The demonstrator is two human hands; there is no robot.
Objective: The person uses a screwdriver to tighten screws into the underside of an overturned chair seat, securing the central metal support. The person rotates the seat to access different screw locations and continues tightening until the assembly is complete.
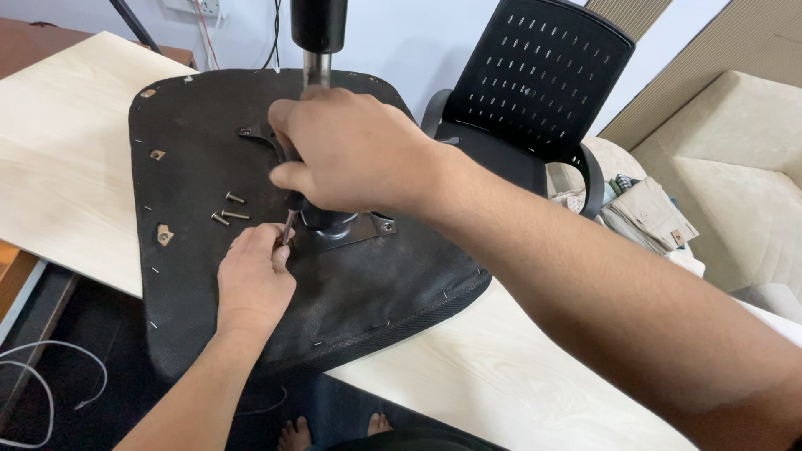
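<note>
The right hand grips a screwdriver upright; just below it, the left hand pinches its tip on the chair seat.

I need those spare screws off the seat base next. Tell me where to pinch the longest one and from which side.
Pinch the longest screw across its thin shaft, coming straight down from above. It lies flat on the black seat underside, with two other loose screws close by, so fingers from above fit best. The left hand is nearest.

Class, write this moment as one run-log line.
right hand: grips screwdriver | left hand: steadies tip | seat underside: three loose screws
</note>
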